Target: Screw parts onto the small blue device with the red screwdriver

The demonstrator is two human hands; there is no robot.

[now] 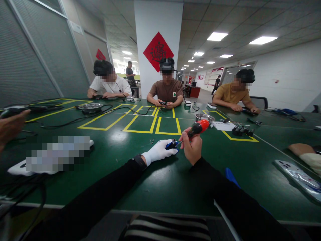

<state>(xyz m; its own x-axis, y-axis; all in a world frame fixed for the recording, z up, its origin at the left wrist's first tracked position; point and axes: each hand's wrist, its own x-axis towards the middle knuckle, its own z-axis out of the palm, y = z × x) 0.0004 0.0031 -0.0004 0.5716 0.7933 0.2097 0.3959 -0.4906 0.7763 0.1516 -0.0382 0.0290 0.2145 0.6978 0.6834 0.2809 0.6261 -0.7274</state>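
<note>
My left hand wears a white glove with blue fingertips and is closed around a small black part with a shiny metal top; its exact kind I cannot make out. Bare and to the right of it, my right hand grips a screwdriver by its red and black handle. The screwdriver slants down to the left, its thin shaft reaching the black part; the glove and fingers partly hide the tip. Both hands are just above the green table. A few tiny metal pieces lie beyond the glove.
Right of centre are a metal bowl, white paper and several black parts. A phone lies far right, a blue object by my right sleeve. Left are a white object, cables and another person's hand. Co-workers sit opposite.
</note>
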